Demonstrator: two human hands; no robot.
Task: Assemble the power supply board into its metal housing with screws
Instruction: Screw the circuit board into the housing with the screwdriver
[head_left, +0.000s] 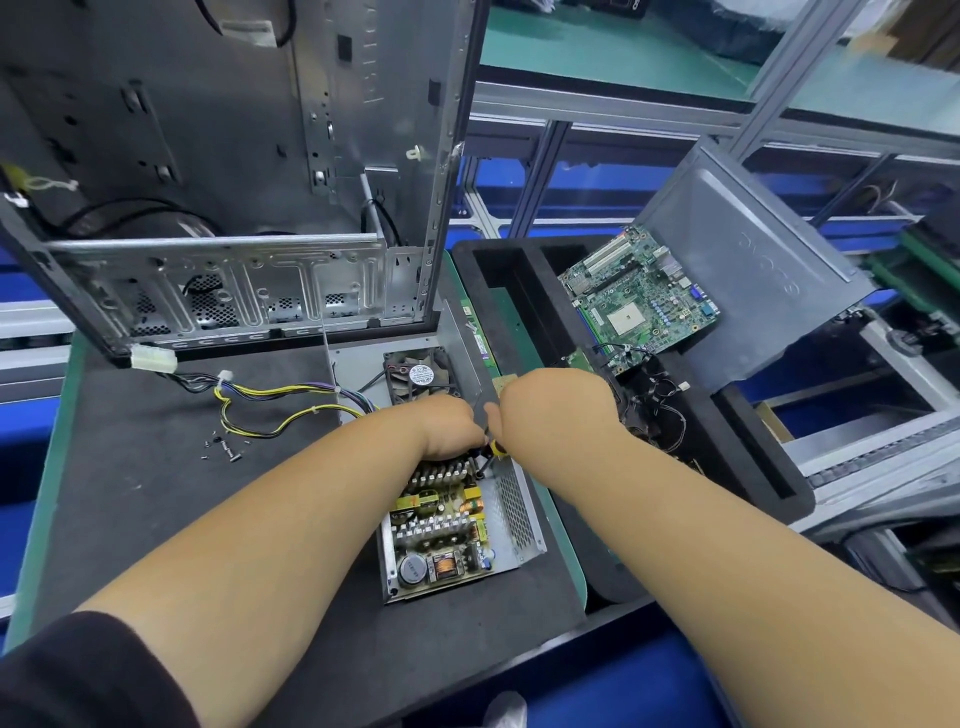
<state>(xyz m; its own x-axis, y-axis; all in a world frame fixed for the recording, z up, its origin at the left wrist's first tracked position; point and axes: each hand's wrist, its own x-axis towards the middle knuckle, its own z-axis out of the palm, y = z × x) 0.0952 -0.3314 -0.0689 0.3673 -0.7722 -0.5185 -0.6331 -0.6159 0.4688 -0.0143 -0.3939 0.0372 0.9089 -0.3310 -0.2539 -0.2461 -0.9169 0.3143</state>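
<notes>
The power supply board (441, 525), with heat sinks, coils and capacitors, lies inside its open metal housing (519, 512) on the dark mat. My left hand (449, 426) curls over the board's far part, fingers down among the components. My right hand (556, 402) grips a screwdriver with a yellow and black handle (497, 448), its tip pointing down into the housing by the far right wall. The housing lid with its fan (418, 379) lies flat just beyond my hands. Several loose screws (224, 448) sit on the mat to the left.
An open computer case (234, 208) stands at the back left, a yellow and black cable bundle (291, 402) running from it to the supply. A black foam tray (748, 467) at the right carries a green motherboard (639, 299) and a grey case panel (753, 270).
</notes>
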